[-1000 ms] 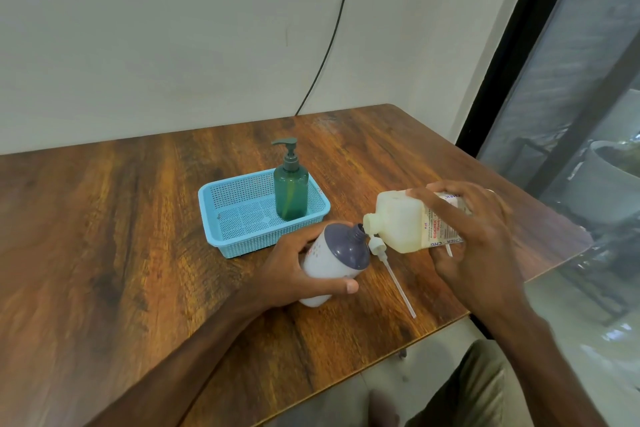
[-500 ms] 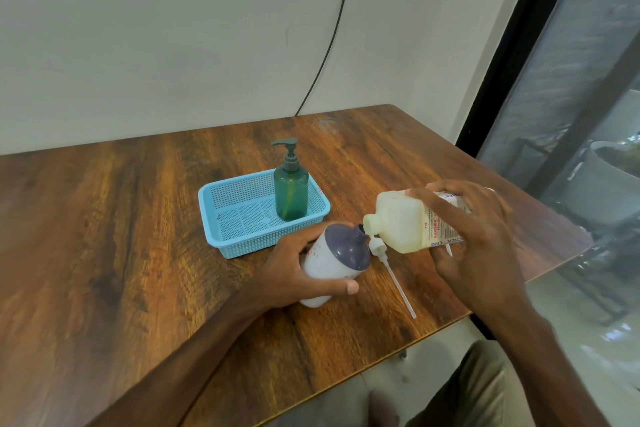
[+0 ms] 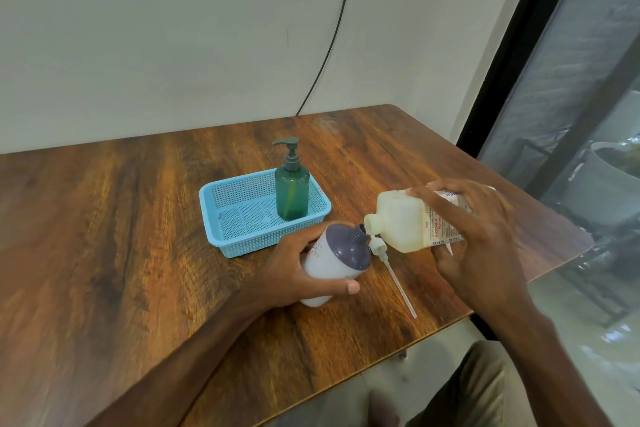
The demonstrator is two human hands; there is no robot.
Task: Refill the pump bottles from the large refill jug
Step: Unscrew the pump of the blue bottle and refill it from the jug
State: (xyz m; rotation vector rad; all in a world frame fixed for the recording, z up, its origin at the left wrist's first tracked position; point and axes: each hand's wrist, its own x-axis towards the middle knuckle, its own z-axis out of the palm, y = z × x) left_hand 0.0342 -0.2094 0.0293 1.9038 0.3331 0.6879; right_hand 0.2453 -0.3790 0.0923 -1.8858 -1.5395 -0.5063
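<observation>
Left hand: my left hand (image 3: 298, 270), low and centre in the frame, is wrapped around the white pump bottle (image 3: 334, 262), thumb across its near side, fingers curled behind.
White pump bottle: tilted to the right, base resting on the wooden table (image 3: 104, 236), dark purple shoulder and open neck pointing at the jug.
Right hand: my right hand (image 3: 474, 239), right of centre, clasps the refill jug (image 3: 401, 222), fingers over the top, thumb underneath.
Refill jug: pale and translucent, tipped on its side, its open mouth just beside the bottle's neck; I cannot tell if they touch.
Pump head: the white pump head (image 3: 379, 248) with its long tube lies on the table just below the jug.
Basket: the blue basket (image 3: 221, 215) sits farther back, centre frame.
Green pump bottle: the green pump bottle (image 3: 292, 191) stands upright in the basket's right end.
</observation>
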